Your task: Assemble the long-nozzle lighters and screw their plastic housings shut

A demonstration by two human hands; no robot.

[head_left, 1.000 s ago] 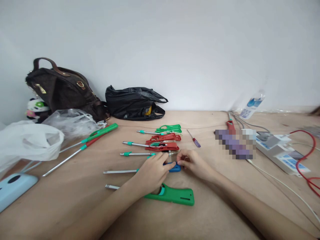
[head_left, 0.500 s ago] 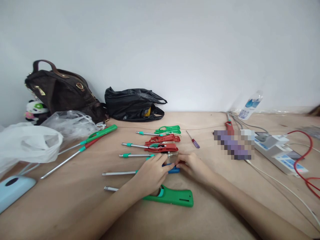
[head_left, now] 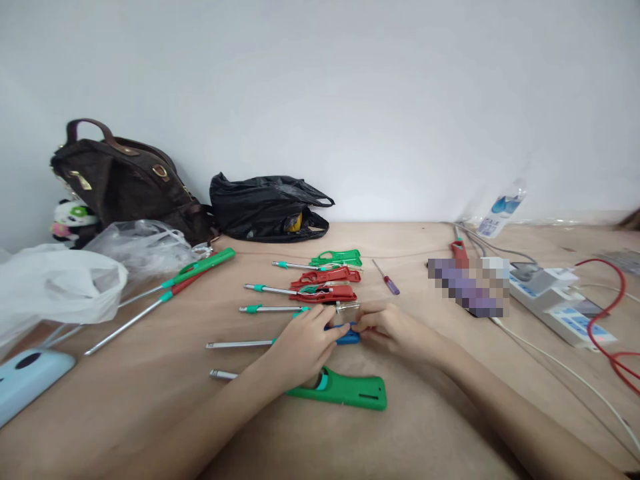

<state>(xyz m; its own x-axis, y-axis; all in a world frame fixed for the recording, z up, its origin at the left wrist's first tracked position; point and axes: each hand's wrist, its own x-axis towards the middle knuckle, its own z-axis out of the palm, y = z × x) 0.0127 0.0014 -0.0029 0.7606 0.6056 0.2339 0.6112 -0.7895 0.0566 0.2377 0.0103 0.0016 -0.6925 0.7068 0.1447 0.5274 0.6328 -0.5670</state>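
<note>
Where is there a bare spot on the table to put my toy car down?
Bare wood lies near the front edge, right of the green lighter and the right hand, before the white cable. Another patch sits between the blue case and the left hand. It is crowded around the red lighters and the power strip.

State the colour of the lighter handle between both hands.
Blue, seen in the head view.

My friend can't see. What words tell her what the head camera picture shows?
Two bare hands, left hand and right hand, meet over a blue long-nosed lighter on a wooden table. Green lighter lies nearer; red lighters lie beyond, with bags against the wall.
</note>
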